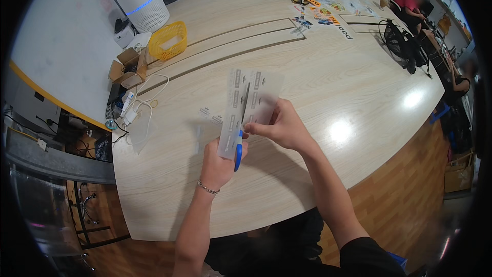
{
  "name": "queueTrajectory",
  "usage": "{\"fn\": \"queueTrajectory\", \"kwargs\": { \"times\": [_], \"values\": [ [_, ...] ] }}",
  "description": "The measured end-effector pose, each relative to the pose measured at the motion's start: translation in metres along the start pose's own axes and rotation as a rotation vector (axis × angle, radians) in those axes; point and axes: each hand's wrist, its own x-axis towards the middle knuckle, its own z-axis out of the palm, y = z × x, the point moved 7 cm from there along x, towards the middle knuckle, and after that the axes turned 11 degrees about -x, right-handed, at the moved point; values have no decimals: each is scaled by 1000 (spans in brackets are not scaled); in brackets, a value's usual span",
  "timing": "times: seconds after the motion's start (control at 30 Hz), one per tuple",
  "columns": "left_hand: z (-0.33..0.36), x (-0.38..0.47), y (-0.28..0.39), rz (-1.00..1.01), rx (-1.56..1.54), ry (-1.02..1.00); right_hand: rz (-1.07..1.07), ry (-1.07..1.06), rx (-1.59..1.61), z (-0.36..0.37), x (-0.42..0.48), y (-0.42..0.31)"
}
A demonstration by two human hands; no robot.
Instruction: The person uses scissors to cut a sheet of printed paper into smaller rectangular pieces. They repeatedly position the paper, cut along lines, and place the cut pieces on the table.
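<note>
My left hand [217, 167], with a chain bracelet at the wrist, grips scissors [238, 156] with blue handles. One scissor blade shows over a translucent printed sheet [266, 88] and points away from me; where the other blade lies, I cannot tell. The sheet's lower left strip covers part of my left fingers. At the sheet's right edge my right hand [286, 125] pinches it, thumb toward the scissors. Both hands are held above the wooden table [269, 200]. Small printed cut pieces [210, 115] lie on the tabletop left of the sheet.
A yellow plastic basket [168, 42], a white air purifier [142, 4], an open cardboard box [128, 67] and white cables [148, 104] stand at the left. Stickers [326, 15] cover the far end near another pair of scissors [301, 0]. A black mesh bag [403, 42] lies right; people sit beyond.
</note>
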Motion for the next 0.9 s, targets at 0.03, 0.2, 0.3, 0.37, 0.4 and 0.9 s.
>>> {"fn": "queueTrajectory", "kwargs": {
  "times": [0.03,0.2,0.3,0.37,0.4,0.9],
  "values": [
    [0,0,-2,6,2,1,4,-9,-3,1,0,1],
    [-1,0,-2,15,35,-3,-3,23,85,2,-2,-5],
    [-2,0,-1,33,59,-2,0,17,109,4,-3,-8],
    [-3,0,-1,35,58,-6,5,14,104,4,-3,-8],
    [-3,0,-1,32,50,-7,9,11,95,4,-3,-8],
    [-9,1,-15,-49,-10,11,7,-7,-65,5,-2,-6]
  ]
}}
